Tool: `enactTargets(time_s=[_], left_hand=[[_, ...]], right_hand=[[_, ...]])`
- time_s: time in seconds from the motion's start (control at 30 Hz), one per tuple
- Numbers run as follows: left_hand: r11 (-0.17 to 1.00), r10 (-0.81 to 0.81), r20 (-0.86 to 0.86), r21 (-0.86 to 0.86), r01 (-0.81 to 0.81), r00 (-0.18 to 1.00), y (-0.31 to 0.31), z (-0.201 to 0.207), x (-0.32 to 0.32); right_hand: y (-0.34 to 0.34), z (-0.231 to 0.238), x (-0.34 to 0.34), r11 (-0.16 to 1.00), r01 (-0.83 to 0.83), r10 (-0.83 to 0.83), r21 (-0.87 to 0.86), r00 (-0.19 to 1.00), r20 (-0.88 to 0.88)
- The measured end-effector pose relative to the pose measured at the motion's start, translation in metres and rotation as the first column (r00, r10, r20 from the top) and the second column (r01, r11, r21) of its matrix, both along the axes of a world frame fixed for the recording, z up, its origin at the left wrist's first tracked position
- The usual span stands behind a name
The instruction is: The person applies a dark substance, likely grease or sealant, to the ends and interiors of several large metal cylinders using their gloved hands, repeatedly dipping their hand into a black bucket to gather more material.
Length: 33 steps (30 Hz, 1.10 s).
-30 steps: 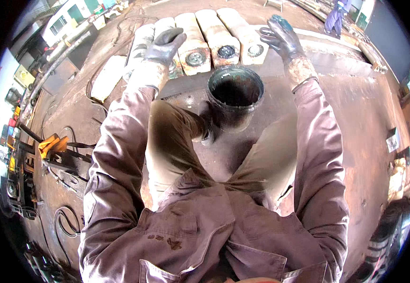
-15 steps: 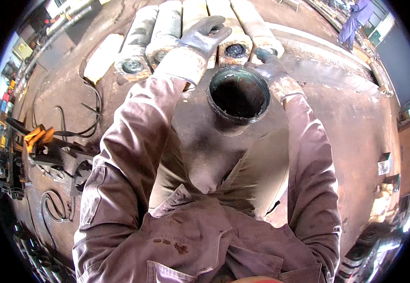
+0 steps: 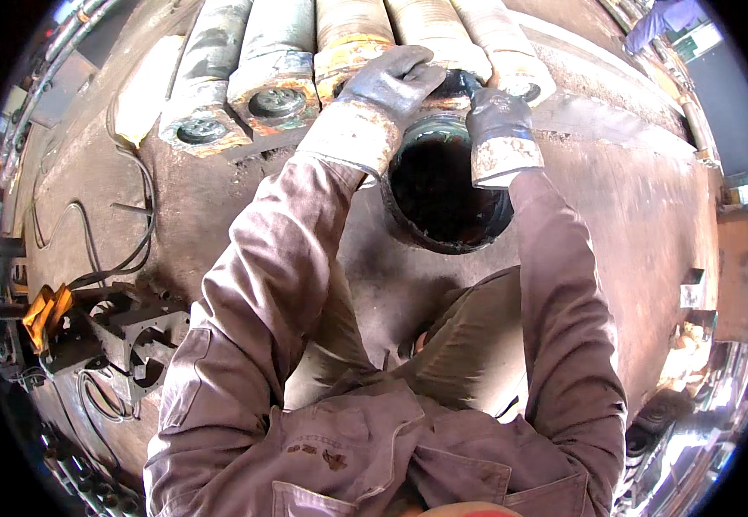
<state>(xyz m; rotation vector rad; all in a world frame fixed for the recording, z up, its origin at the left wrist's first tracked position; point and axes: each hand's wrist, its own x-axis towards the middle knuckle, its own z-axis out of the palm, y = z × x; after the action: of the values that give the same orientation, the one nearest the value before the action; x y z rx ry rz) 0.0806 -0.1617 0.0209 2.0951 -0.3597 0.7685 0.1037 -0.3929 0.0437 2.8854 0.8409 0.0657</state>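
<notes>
Cylinder [image 3: 434,26], pale and stained, is lying beyond the black bucket [image 3: 456,247], its dark end [image 3: 451,84] beside the right hand [image 3: 499,119], whose fingers [image 3: 487,96] are bending, tips hidden, while the left hand [image 3: 394,82] is curling nearby, either pinch impossible to tell, and brown floor [image 3: 257,202] is spreading left and right of the bucket.

Floor [image 3: 623,246] is stained brown, dark grey panel [image 3: 729,108] stands upper right, rust-brown panel [image 3: 740,284] below it, bright glare lower right.

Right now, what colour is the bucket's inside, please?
The bucket is mostly black inside; best in head view.
</notes>
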Motion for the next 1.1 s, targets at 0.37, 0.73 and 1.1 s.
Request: enactTargets(time_s=[0.37, 0.73, 1.1], left_hand=[[0.961, -0.052, -0.252, -0.275, -0.020, 0.966, -0.008, 0.020, -0.025], [0.978, -0.035, -0.269, -0.206, -0.022, 0.962, 0.035, 0.023, -0.053], [0.998, -0.001, -0.251, -0.063, -0.015, 0.968, 0.023, 0.011, -0.033]], right_hand=[[0.010, -0.035, 0.013, 0.991, -0.036, 0.029, -0.126, 0.998, -0.062], [0.020, -0.039, 0.019, 0.999, 0.012, -0.015, -0.050, 0.998, -0.057], [-0.043, -0.088, 0.060, 0.958, -0.006, -0.020, 0.288, 0.996, 0.086]])
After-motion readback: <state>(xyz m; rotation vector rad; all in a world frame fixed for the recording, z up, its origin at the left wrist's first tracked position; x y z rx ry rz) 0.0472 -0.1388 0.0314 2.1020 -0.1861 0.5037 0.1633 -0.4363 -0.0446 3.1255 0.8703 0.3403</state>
